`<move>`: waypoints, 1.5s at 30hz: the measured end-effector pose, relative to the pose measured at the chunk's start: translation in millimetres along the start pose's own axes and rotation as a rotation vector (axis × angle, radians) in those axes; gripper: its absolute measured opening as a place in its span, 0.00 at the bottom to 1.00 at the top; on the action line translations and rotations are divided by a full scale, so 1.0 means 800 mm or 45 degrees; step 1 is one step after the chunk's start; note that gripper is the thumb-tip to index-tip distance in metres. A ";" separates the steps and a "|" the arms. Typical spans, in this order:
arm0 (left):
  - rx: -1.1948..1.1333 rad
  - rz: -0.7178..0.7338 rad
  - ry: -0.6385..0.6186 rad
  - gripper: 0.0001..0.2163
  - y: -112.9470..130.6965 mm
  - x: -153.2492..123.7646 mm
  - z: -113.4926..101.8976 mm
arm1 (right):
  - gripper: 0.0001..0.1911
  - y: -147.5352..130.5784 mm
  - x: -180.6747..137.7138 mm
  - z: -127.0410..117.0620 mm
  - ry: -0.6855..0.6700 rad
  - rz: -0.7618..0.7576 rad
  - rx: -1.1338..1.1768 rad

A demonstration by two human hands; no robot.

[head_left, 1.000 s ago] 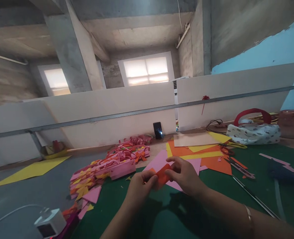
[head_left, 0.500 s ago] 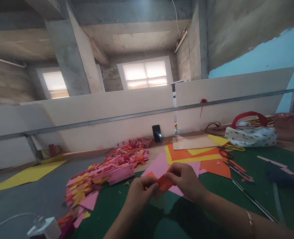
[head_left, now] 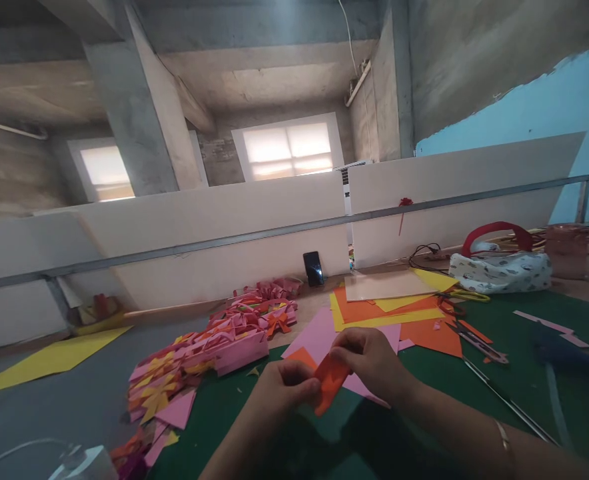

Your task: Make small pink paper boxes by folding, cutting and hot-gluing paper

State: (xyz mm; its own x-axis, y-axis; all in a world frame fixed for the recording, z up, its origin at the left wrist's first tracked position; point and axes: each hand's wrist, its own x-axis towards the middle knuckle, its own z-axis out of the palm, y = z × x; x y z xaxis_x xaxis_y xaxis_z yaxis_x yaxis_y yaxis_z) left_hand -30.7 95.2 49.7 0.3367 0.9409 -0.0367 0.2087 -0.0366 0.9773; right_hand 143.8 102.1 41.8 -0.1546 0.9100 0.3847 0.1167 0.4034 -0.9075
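A small piece of orange paper (head_left: 330, 385), seemingly folded, is held between both hands above the green mat (head_left: 254, 440). My left hand (head_left: 285, 393) pinches its left edge between thumb and fingers. From the upper right, my right hand (head_left: 369, 360) grips its top corner, fingers closed. Beneath and behind the hands lie a pink sheet (head_left: 310, 333) and another orange piece (head_left: 302, 357). Farther back is a stack of orange and yellow sheets (head_left: 338, 313) with a pale board (head_left: 384, 287) on top.
Left of the hands is a pile of pink, orange and yellow paper cutouts (head_left: 244, 333). A phone (head_left: 313, 268) leans against the white panel. To the right lie scissors (head_left: 482, 343), a metal rod (head_left: 507, 400) and a patterned bag (head_left: 499, 270). A white charger (head_left: 87, 465) sits front left.
The orange paper has turned and shows more of its face, its lower end hanging farther down. Both hands stay in nearly the same place. The view has shifted slightly.
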 end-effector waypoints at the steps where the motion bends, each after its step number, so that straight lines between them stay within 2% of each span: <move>1: -0.011 -0.018 -0.020 0.13 0.000 0.000 0.000 | 0.06 -0.001 0.000 0.000 -0.012 -0.003 0.011; 5: 0.005 -0.010 -0.073 0.18 0.001 -0.002 0.007 | 0.05 -0.003 0.000 -0.002 -0.035 -0.013 0.019; 9: 0.026 -0.026 -0.173 0.22 -0.001 -0.002 0.016 | 0.05 -0.001 -0.002 0.000 -0.051 -0.111 -0.090; 15: -0.020 -0.068 -0.272 0.22 -0.006 -0.004 0.023 | 0.05 0.000 -0.005 0.001 -0.157 -0.156 -0.176; 22: 0.088 -0.209 -0.181 0.13 -0.006 -0.001 0.018 | 0.06 -0.006 -0.004 0.000 -0.102 -0.211 -0.273; 26: 0.220 -0.290 -0.146 0.06 -0.003 -0.007 0.022 | 0.07 -0.008 0.010 -0.022 0.038 -0.125 -0.150; 29: 0.257 -0.297 -0.139 0.09 -0.002 -0.007 0.023 | 0.09 -0.011 0.024 -0.046 0.133 -0.098 -0.042; 31: 0.169 -0.275 -0.029 0.12 -0.002 -0.003 0.019 | 0.09 -0.011 0.029 -0.052 0.100 -0.101 -0.038; 33: 0.033 -0.250 0.091 0.18 -0.001 0.001 0.013 | 0.09 -0.008 0.026 -0.047 0.015 -0.092 -0.036; 34: -0.029 -0.240 0.101 0.21 -0.002 0.003 0.010 | 0.08 -0.006 0.023 -0.041 -0.027 -0.090 -0.038; 37: -0.082 -0.208 -0.024 0.26 -0.008 0.005 0.009 | 0.04 0.000 0.012 -0.022 -0.138 -0.115 -0.085; 42: -0.029 -0.241 -0.323 0.21 -0.015 -0.003 0.016 | 0.05 0.001 0.004 -0.012 -0.242 -0.117 -0.090; 45: -0.057 -0.197 -0.313 0.18 -0.007 -0.006 0.015 | 0.08 -0.001 0.006 -0.015 -0.281 -0.008 0.033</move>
State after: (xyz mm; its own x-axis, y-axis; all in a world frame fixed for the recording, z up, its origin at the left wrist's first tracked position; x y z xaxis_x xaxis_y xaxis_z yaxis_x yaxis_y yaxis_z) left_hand -22.4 86.6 42.0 0.5176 0.8241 -0.2300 0.2361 0.1208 0.9642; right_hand 155.0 107.1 46.1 -0.3668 0.8633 0.3467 0.0902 0.4039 -0.9103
